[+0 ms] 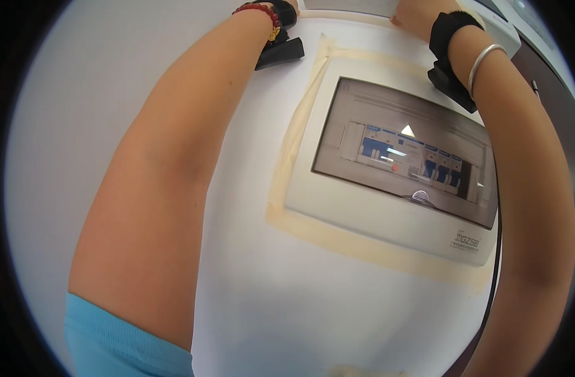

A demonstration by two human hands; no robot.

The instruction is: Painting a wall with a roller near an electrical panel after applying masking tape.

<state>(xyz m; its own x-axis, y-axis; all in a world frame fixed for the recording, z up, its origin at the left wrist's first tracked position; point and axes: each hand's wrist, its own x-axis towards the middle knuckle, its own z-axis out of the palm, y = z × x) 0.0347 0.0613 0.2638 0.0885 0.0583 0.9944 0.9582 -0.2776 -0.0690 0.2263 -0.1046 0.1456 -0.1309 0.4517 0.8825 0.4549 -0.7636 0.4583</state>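
Both of my arms stretch toward the top of the head view. My left hand (pixel 294 4) is almost wholly cut off by the upper edge, beside a grey flat panel (pixel 350 5); its fingers are out of sight. At the panel's other side is my right hand (pixel 418 17), partly cut off, so its finger posture is unclear. Between my forearms sits a white breaker box (pixel 388 229) with a tinted see-through cover (pixel 344 100). Behind the shut cover, several circuit breakers (pixel 394 147) with blue levers stand in a row.
Yellowed masking tape (pixel 278 195) frames the breaker box on a white surface (pixel 256 283). Black wrist straps with black blocks (pixel 281 54) are on both wrists. A dark cable (pixel 493 283) runs beside my right forearm. A white casing (pixel 504 28) is at the upper right.
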